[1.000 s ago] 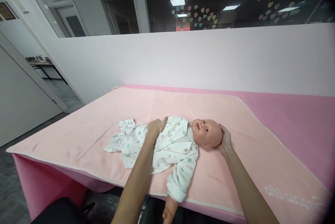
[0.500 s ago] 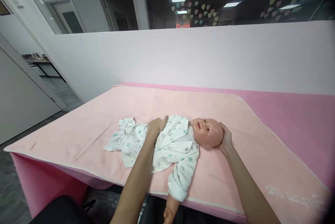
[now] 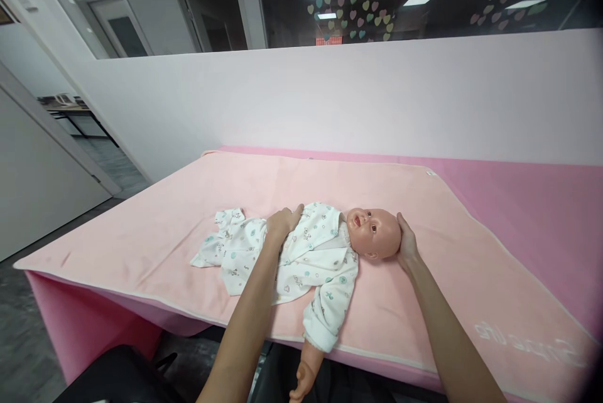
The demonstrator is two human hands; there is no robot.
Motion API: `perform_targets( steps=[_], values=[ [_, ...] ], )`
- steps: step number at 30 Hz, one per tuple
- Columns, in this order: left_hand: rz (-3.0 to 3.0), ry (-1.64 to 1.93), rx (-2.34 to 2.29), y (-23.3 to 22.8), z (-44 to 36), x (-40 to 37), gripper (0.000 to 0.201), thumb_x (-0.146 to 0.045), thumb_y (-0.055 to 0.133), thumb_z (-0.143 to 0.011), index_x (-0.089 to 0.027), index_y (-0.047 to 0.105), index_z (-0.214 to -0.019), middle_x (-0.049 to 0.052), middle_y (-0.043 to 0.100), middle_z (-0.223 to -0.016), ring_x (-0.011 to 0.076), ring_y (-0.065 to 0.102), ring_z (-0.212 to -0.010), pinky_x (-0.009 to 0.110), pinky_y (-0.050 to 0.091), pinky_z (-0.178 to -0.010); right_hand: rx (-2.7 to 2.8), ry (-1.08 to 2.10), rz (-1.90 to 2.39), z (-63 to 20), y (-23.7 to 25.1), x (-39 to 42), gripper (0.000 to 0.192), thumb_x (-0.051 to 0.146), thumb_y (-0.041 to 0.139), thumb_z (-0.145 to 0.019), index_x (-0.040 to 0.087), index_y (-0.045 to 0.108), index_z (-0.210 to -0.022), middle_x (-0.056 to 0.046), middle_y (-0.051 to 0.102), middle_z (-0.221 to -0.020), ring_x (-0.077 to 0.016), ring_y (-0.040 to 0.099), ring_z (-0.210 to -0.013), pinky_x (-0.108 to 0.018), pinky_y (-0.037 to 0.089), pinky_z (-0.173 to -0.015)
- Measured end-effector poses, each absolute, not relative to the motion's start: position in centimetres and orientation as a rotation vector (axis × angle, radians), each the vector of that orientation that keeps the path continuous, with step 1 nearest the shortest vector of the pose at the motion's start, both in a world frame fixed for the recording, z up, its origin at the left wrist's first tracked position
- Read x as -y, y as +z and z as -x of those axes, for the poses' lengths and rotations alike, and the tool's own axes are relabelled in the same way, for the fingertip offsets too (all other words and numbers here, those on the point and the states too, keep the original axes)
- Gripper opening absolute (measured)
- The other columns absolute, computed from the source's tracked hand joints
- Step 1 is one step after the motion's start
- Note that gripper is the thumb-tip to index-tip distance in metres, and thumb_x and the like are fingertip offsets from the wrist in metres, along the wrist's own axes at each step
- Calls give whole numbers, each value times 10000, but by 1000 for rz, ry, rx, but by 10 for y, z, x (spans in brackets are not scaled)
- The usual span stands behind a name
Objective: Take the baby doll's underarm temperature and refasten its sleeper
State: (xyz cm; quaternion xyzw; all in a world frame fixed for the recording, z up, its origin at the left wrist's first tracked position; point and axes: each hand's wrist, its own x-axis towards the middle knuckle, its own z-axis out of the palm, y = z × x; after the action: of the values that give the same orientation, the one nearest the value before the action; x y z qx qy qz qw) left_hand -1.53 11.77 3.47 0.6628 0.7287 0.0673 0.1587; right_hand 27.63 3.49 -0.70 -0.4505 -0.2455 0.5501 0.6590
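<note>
A baby doll lies face up across the blanket, its head to the right. It wears a white printed top and matching trousers. My left hand is laid across the doll's waist, fingers curled over the far side and thumb pointing toward the chest. At the crown of the head, my right hand cups the doll, its fingers partly hidden behind it. The doll's near arm comes out of a rolled cuff and hangs over the table's front edge. Its other arm is not visible.
A peach blanket covers a pink-draped table against a white half wall with dark glass above. A black chair stands at the front left. On the far left is a door.
Both hands keep their places on the waist and head. The doll's head looks turned very slightly, and the whole view has shifted a little.
</note>
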Motion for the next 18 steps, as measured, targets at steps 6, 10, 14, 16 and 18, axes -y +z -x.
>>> perform_targets(
  steps=[6,10,14,16,18],
  values=[
    [-1898,199,-2079,34,17,-118,830,-713,121,-767,-107,616,-1042,187,654,-1033,336,604,-961,419,437,-809,518,1184,1020,-277,-5,-36,403,540,509,-764,214,683,-925,-40,704,-982,-249,622,-999,-357,504,-860],
    [-1901,210,-2073,33,17,-119,835,-726,115,-757,-123,623,-1034,176,663,-1016,328,610,-945,415,439,-796,589,1087,988,-276,-5,-37,415,518,527,-764,222,658,-1023,-14,665,-1098,-211,579,-1083,-315,460,-931],
    [-1903,191,-2074,33,17,-119,851,-733,109,-754,-117,626,-1032,183,662,-1013,338,609,-945,421,440,-785,597,1221,970,-266,-1,-31,424,524,529,-759,197,668,-990,-48,699,-1001,-244,631,-980,-370,495,-880],
    [-1915,193,-2074,34,16,-118,856,-731,107,-756,-110,625,-1037,188,659,-1018,344,604,-956,422,438,-789,602,1288,951,-261,4,-26,454,557,497,-769,178,681,-939,-76,708,-959,-264,641,-955,-390,505,-864],
    [-1914,191,-2075,34,16,-117,855,-729,108,-758,-109,625,-1039,189,659,-1018,346,602,-962,424,436,-792,605,1304,948,-258,8,-23,469,569,484,-773,165,688,-898,-92,711,-939,-273,641,-953,-394,503,-871]
  ],
)
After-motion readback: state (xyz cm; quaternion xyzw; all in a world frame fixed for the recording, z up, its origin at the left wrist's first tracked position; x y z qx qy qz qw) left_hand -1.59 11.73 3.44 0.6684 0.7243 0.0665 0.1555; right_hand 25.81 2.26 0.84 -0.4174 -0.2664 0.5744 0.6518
